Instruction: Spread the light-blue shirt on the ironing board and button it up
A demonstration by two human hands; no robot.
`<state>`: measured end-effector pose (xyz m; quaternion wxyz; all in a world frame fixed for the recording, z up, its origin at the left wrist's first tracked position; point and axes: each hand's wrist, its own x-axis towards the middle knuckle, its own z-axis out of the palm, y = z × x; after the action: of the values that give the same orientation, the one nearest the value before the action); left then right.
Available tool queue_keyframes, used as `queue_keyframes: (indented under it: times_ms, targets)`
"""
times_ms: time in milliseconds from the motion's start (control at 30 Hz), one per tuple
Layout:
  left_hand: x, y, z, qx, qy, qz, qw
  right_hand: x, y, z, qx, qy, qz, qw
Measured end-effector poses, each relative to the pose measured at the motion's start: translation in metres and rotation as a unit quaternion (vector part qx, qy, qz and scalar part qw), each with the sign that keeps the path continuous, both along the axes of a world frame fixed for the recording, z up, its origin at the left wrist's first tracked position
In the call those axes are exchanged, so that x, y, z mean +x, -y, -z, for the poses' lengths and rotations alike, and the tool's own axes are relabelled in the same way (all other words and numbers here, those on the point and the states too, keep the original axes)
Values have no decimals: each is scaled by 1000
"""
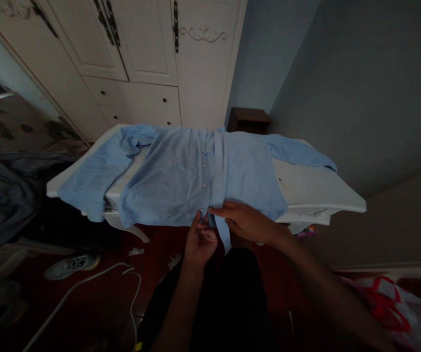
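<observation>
A light blue button-up shirt (169, 171) lies spread over a white table (305, 183), one sleeve at each side. Buttons run down its middle, beside a pale blue strip of cloth that hangs past the table's near edge. At the hem, my left hand (201, 239) pinches the shirt's front edge between thumb and fingertips, palm turned up. My right hand (249, 222) comes in from the right, resting over the strip, with its index finger stretched out to the edge beside my left fingertips. Its other fingers are partly hidden.
Behind the table stands a white wardrobe (206, 78), and a small brown cabinet (249, 115) is by the wall. Dark clothes (12, 195) are heaped at left. A shoe (73, 265) and a white cable (74, 288) lie on the floor. A red-and-white bag (389, 303) sits at lower right.
</observation>
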<state>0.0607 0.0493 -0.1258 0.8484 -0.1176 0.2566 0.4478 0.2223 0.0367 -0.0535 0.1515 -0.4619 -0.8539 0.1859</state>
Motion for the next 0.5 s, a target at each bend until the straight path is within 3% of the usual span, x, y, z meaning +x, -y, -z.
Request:
queue_keyframes:
  times_ms: [133,267,400,500]
  targets:
    - [-4,-3,-7,-5,-17,-22,1000,4,0,-2,7,9,20,1000]
    - [-11,6,-12,57,-115,-23,992,4,2,-3,28,-5,36,999]
    - [-16,17,-11,132,-296,-35,945,2,2,-6,43,-1,70,997]
    - [-18,21,-11,190,-392,-57,898,2,1,-9,20,-66,81,994]
